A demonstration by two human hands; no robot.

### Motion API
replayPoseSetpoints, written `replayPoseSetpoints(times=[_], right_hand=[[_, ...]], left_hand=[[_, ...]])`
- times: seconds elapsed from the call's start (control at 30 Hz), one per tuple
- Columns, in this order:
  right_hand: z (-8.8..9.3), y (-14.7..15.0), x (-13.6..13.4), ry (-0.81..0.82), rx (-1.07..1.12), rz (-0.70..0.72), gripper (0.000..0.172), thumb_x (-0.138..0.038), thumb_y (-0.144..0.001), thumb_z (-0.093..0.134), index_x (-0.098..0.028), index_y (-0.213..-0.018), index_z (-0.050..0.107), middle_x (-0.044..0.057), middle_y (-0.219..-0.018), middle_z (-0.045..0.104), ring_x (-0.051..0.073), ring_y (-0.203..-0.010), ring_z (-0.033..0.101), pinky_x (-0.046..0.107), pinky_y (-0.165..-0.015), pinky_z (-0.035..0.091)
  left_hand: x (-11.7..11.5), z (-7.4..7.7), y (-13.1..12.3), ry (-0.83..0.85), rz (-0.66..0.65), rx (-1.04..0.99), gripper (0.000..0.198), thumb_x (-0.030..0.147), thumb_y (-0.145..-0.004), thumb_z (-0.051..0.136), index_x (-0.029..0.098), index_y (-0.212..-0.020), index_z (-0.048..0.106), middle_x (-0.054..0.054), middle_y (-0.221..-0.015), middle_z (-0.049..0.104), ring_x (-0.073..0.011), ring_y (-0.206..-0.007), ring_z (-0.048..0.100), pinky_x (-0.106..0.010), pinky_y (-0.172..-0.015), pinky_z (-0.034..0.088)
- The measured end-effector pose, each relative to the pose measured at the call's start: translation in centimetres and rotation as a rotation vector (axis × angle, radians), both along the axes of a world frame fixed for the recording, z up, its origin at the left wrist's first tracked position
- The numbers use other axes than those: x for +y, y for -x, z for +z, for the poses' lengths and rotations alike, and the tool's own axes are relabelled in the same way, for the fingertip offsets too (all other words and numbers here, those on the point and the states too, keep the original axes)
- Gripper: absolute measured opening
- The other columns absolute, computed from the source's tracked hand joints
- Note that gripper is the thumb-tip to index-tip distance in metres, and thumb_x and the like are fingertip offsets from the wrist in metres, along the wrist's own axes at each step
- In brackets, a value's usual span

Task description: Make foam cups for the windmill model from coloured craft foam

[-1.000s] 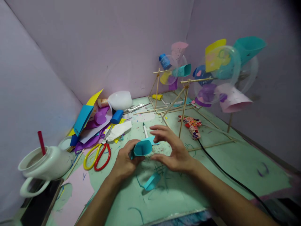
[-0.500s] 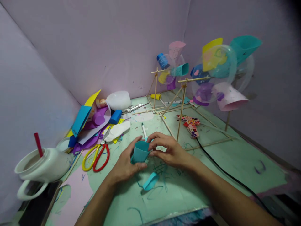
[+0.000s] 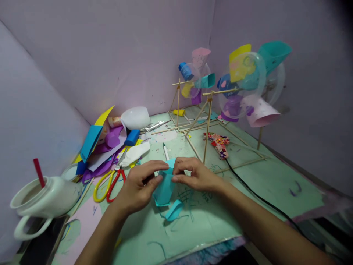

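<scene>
A light-blue folded paper cup (image 3: pixel 164 191) stands on the table between my hands, its open rim upward. My left hand (image 3: pixel 142 186) is closed on the left side of that rim, thumb in front and fingers behind. On the right side of the rim, my right hand (image 3: pixel 194 175) pinches the paper between thumb and curled fingers. The fingertips behind the rim are partly hidden. Just in front of the cup lies a small curled blue paper scrap (image 3: pixel 174 211). A marker (image 3: pixel 166 151) with a dark green tip lies behind it.
Scissors (image 3: pixel 109 187) with yellow and red handles lie left, near coloured paper pieces (image 3: pixel 103 158). A white teapot-like vessel (image 3: pixel 55 197) stands far left. Stick frames carry wheels with paper cups (image 3: pixel 264 110) at right. A floral glue gun (image 3: pixel 220 143) trails a black cord (image 3: pixel 253 198).
The paper cup has been turned and lowered, so its front side shows more. My left hand has shifted from around its side to its rim. The view has swung slightly right.
</scene>
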State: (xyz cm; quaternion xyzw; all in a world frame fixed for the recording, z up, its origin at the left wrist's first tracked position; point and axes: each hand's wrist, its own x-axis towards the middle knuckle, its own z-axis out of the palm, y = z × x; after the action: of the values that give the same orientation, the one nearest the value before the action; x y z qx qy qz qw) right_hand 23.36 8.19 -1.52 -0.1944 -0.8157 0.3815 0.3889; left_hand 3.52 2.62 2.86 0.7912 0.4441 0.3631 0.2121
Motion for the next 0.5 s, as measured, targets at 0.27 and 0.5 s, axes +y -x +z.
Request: replayPoseSetpoints(times=[0.27, 0.5], right_hand=[[-0.08, 0.02, 0.03, -0.010, 0.013, -0.016, 0.004, -0.017, -0.079, 0.066, -0.015, -0.075, 0.065, 0.001, -0.073, 0.057, 0.012, -0.070, 0.054, 0.025, -0.066, 0.044], [-0.11, 0.10, -0.07, -0.060, 0.074, -0.014, 0.004, -0.016, -0.077, 0.068, -0.017, -0.081, 0.067, 0.002, -0.079, 0.054, 0.013, -0.073, 0.055, 0.026, -0.067, 0.046]], left_hand=[[0.24, 0.16, -0.59, 0.145, -0.015, 0.128, 0.016, 0.014, -0.080, 0.052, 0.019, -0.086, 0.065, -0.002, -0.078, 0.066, -0.0134, -0.070, 0.059, -0.024, -0.063, 0.044], [0.14, 0.05, -0.36, 0.147, 0.046, 0.128, 0.010, 0.015, -0.079, 0.052, 0.017, -0.081, 0.062, 0.000, -0.073, 0.062, -0.0111, -0.062, 0.054, -0.022, -0.057, 0.041]])
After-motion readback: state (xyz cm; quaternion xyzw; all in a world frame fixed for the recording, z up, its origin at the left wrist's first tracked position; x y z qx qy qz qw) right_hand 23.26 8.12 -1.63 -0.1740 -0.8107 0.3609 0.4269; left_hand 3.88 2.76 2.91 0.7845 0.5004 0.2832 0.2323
